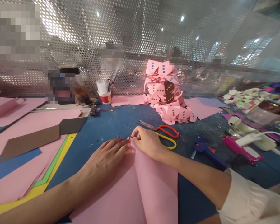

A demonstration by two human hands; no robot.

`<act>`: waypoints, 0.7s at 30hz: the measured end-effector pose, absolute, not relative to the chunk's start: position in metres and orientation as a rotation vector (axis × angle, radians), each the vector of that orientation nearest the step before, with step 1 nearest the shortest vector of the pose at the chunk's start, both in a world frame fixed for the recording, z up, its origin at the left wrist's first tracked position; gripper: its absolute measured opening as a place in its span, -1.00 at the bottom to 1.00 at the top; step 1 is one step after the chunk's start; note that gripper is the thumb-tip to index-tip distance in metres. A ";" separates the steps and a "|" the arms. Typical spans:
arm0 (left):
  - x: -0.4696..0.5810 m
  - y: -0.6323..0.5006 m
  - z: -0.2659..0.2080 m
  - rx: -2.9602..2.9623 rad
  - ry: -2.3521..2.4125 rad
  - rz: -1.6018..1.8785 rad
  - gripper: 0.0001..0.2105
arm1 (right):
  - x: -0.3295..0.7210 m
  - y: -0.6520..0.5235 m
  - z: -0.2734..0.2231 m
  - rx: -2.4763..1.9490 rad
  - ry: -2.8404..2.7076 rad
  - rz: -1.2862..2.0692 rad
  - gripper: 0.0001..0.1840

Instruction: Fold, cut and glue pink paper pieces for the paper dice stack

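Observation:
A large pink sheet lies in front of me, with a raised fold running down its middle toward me. My left hand rests flat on its left part, fingers stretched out and close together. At the far end of the fold, my right hand is closed, thumb and fingers pinching the paper. A tiny dark bit shows between the fingertips of both hands; I cannot make out what it is. Just beyond my right hand lie scissors with one red and one yellow handle loop, partly covered by that hand.
Coloured sheets are stacked at left under brown strips. A pink paper construction with small squares stands at the back. At right lie a blue glue gun, a magenta device with a white cable, and a clear cup.

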State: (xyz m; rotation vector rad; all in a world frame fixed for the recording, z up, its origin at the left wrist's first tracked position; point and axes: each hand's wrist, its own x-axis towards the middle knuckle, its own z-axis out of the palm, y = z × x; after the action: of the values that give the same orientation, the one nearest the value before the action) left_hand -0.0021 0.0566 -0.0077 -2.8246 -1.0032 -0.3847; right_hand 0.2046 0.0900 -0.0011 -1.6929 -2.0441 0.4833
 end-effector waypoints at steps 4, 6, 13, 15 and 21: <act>-0.002 0.057 -0.007 -2.844 -0.999 -0.400 -0.69 | 0.204 0.089 0.000 -1.697 -2.045 0.484 -0.86; -0.003 0.056 -0.007 -2.853 -0.997 -0.406 -0.69 | 0.204 0.089 0.001 -1.698 -2.042 0.490 -0.86; -0.006 0.056 -0.011 -2.818 -0.997 -0.373 -0.67 | 0.207 0.086 0.006 -1.681 -2.019 0.515 -0.87; -0.006 0.056 -0.012 -2.814 -0.977 -0.374 -0.68 | 0.208 0.085 0.007 -1.662 -2.020 0.528 -0.89; -0.003 0.055 -0.006 -2.821 -0.941 -0.392 -0.73 | 0.208 0.085 0.006 -1.647 -2.038 0.502 -0.86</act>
State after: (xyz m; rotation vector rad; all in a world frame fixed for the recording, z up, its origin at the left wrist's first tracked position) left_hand -0.0034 0.0552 -0.0061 -2.8214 -0.9408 -0.3915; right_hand 0.2085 0.0847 0.0064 -1.6465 -2.0378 0.5016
